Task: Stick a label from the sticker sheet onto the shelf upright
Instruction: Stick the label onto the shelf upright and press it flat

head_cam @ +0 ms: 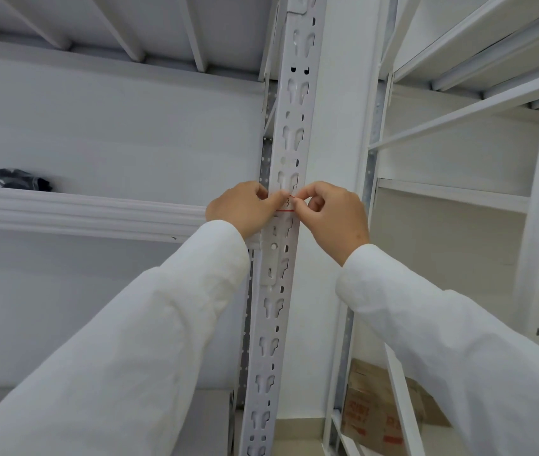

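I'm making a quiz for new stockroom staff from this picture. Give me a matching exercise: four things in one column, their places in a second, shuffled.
Things:
1. label
2. black bundle
3. cardboard box
4. left hand

Places:
A. low down at the right, behind a shelf frame
B. on the shelf at the left
C. on the shelf upright, between both hands
D. at the upright's left edge

Pairs: 1-C, 2-B, 3-A, 4-D
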Motion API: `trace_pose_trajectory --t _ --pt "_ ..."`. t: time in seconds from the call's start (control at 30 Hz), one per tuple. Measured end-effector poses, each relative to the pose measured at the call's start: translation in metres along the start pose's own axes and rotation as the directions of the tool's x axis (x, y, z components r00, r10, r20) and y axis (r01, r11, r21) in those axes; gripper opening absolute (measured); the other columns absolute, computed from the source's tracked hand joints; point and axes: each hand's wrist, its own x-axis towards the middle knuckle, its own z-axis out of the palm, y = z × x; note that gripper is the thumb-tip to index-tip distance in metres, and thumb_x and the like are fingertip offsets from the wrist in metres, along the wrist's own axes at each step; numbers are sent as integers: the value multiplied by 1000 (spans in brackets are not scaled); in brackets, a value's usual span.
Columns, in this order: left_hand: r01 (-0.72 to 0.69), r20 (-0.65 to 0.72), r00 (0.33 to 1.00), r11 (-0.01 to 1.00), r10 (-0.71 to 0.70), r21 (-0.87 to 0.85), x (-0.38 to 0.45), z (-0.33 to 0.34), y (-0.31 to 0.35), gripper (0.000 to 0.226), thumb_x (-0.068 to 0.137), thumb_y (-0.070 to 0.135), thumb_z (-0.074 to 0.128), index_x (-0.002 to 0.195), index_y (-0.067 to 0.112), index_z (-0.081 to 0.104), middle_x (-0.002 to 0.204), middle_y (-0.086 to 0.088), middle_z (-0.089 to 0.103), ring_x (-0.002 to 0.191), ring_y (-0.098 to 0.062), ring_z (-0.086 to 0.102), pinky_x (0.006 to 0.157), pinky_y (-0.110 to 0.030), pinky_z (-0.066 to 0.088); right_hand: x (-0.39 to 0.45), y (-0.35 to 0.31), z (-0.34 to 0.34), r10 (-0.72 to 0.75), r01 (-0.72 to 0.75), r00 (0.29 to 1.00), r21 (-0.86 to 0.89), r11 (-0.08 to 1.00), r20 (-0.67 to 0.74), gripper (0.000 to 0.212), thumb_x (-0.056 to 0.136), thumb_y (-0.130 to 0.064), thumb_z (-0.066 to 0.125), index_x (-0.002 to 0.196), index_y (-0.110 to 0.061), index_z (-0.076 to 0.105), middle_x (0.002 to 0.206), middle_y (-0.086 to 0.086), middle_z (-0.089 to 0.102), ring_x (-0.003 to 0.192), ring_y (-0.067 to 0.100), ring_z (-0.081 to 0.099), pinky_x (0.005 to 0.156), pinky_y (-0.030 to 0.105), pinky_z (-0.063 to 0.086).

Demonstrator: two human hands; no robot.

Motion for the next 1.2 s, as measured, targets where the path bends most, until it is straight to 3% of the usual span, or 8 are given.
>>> trace_pose_trajectory --t 0.2,0.4,0.6,0.77,0.93,1.07,1.2 --pt "6 9 1000 1000 -6 -13 2 1 -1 48 86 60 43 102 19 62 104 3 64 99 -20 58 80 -31 39 3 -10 -2 118 -124 990 80 989 73 10 80 -28 60 71 -27 63 59 -8 58 68 18 65 65 28 50" --pt "6 -21 1000 1000 -6 11 2 4 -1 50 87 61 41 103 19 61 105 2 66 96 -20 58 76 -30 36 4 -16 -3 147 -157 985 115 981 92 11 78 -25 59 69 -25 64 56 -8 57 68 21 67 67 30 53" --pt "-3 -19 1000 1000 4 17 1 2 -2 50 87 61 39 108 21 60 109 2 65 102 -21 58 78 -30 35 1 -11 -7 146 -163 984 196 967 97 10 79 -28 64 71 -24 67 48 -11 52 50 13 60 61 27 50" --pt "-7 5 1000 1000 7 -3 3 2 -5 50 79 64 50 101 21 61 104 4 67 98 -19 60 77 -31 39 -2 -5 -6 136 -145 988 152 978 69 12 74 -33 69 64 -29 63 45 -10 52 53 15 60 63 31 51" --pt "8 -3 1000 1000 -9 -23 2 3 -3 48 76 64 54 95 20 62 100 4 67 94 -19 61 76 -30 39 -2 -3 -1 143 -146 989 63 987 47 11 76 -34 65 71 -25 66 60 -9 61 67 21 66 66 35 55" --pt "13 -12 1000 999 -14 -43 2 5 -2 47 77 62 54 93 19 62 98 4 67 94 -19 61 77 -31 39 -4 -7 3 149 -149 988 3 989 28 11 79 -33 59 72 -25 63 61 -7 60 69 21 65 62 28 49" --pt "2 -3 1000 999 -3 -42 2 3 -4 45 78 62 53 96 20 61 100 5 66 96 -19 60 79 -32 40 -5 -10 4 135 -136 990 14 991 29 10 80 -29 58 72 -24 61 55 -10 52 62 14 53 51 22 36"
